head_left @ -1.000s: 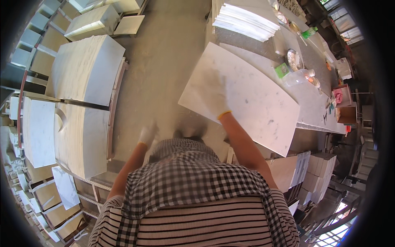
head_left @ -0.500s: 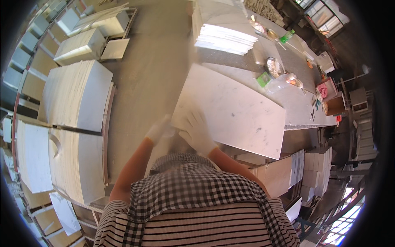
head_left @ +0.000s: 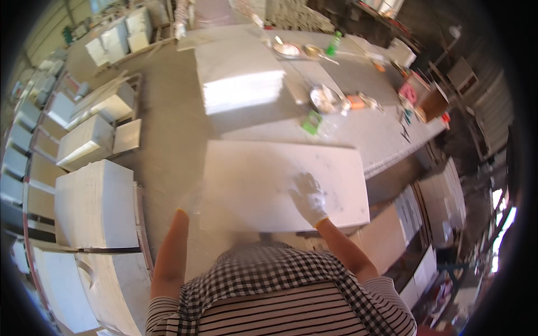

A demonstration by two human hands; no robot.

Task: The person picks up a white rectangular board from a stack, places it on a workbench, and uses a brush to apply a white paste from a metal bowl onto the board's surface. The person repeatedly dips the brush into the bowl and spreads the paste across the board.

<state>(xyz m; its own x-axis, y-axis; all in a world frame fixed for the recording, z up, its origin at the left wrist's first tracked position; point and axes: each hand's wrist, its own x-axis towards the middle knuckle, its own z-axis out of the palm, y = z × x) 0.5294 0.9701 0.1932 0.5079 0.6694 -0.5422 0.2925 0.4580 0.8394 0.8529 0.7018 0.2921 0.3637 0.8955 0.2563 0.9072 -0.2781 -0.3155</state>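
In front of me a white rectangular stone slab [head_left: 252, 179] with grey specks lies on the worktable [head_left: 386, 134], its near edge close to my apron. My right hand [head_left: 309, 196], in a white glove with a yellow cuff, rests on the right half of the slab with fingers spread. By the slab's left edge is my left hand [head_left: 193, 203]; motion smears its glove, so its fingers and any touch on the slab cannot be made out.
Beyond the slab lies a stack of white slabs [head_left: 244, 89]. A metal bowl [head_left: 325, 99], a green packet [head_left: 311, 122] and a green bottle [head_left: 334, 43] stand on the table. At the far end is another person [head_left: 213, 12]. Slab stacks [head_left: 95, 204] line the left.
The slab has turned so its near edge lies across in front of me. My right hand has shifted right over it, my left has moved left and down. The view has swung, bringing another person into sight.
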